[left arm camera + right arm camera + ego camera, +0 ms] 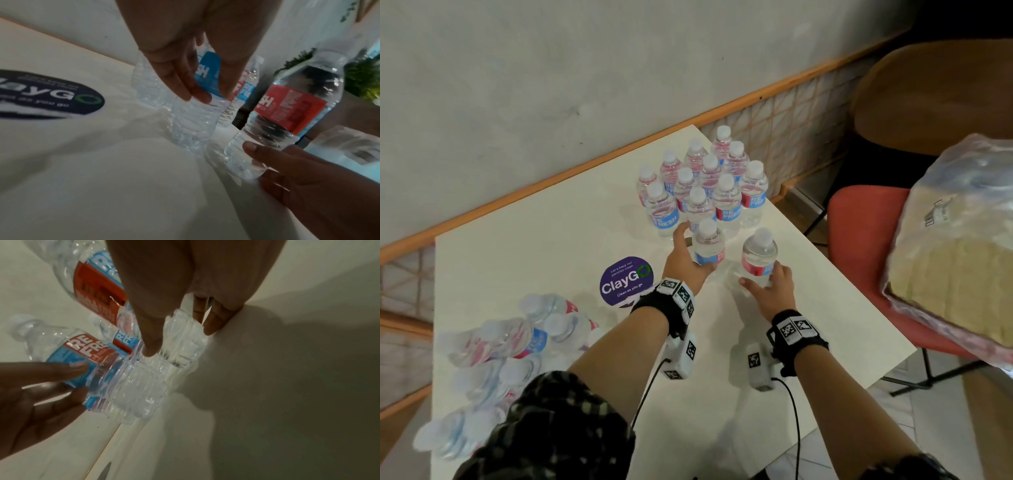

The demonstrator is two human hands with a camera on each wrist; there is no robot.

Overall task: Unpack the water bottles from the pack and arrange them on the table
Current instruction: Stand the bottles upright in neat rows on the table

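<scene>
While I am steering from the head view, my left hand [685,255] is curling round one upright bottle [709,245] and my right hand [770,286] is gripping another bottle [759,255] low down, both at the near edge of the standing cluster [705,181] on the worktop [544,233]. I am judging the job roughly half done, since the pack [493,363] at my left is holding many more. Only the wrist views are showing my fingertips [151,347] pressing each ribbed base.
</scene>
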